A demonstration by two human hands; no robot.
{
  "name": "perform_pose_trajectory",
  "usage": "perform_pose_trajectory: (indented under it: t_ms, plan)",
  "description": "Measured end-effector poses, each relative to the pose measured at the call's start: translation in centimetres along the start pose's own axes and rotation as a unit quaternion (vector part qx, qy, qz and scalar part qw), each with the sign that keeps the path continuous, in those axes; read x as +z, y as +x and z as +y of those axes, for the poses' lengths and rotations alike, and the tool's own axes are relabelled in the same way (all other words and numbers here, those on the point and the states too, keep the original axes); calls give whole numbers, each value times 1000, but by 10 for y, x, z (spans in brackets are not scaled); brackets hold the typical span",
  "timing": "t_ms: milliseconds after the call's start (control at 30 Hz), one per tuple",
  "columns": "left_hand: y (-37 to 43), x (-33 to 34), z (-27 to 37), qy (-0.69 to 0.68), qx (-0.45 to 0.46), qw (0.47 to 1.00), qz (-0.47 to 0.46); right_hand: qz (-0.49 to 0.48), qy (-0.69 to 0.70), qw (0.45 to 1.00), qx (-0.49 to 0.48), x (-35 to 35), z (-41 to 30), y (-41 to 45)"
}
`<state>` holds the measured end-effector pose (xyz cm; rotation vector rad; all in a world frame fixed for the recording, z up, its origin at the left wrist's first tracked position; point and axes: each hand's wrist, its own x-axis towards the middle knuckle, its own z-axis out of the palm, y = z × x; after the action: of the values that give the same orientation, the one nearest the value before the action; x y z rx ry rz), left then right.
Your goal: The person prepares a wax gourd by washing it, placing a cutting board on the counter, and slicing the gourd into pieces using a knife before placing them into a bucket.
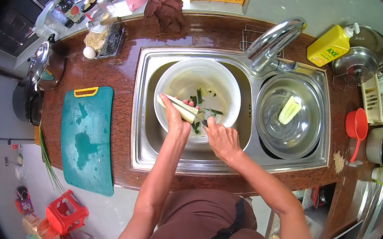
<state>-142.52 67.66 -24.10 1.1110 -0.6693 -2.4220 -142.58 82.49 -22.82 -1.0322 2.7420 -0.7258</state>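
Over a white plastic basin (200,67) in the left sink bowl, my left hand (178,119) holds pale, peeled vegetable pieces (183,111), seemingly cucumber. My right hand (222,136) is closed around a small tool with a dark part, mostly hidden by the fingers, close to the right end of the pieces. Dark green peel strips (200,96) lie at the bottom of the basin. In the right sink bowl, a steel basin (265,132) holds pale green peeled pieces (290,110).
A wet green cutting board (89,140) lies left of the sink. Behind the bowls stands a chrome faucet (274,46), with a yellow soap bottle (329,45) to its right. A red dipper (356,124) and a dish rack (373,100) are at the right; pots (46,65) stand far left.
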Motion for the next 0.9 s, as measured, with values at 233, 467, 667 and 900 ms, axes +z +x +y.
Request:
perform_pose_trajectory:
  t_ms: [233,467,667,900]
  plan:
    - [13,-2,-10,-4,27,1000,1,12,-29,999,29,-12,8,15]
    - [1,-13,15,33,-50,987,-151,12,33,998,56,-36,3,-5]
    - [-4,-11,10,22,-53,984,-170,48,58,997,29,-20,-7,-27]
    - [-5,-2,4,-35,-49,981,-187,36,28,998,34,0,-9,-32]
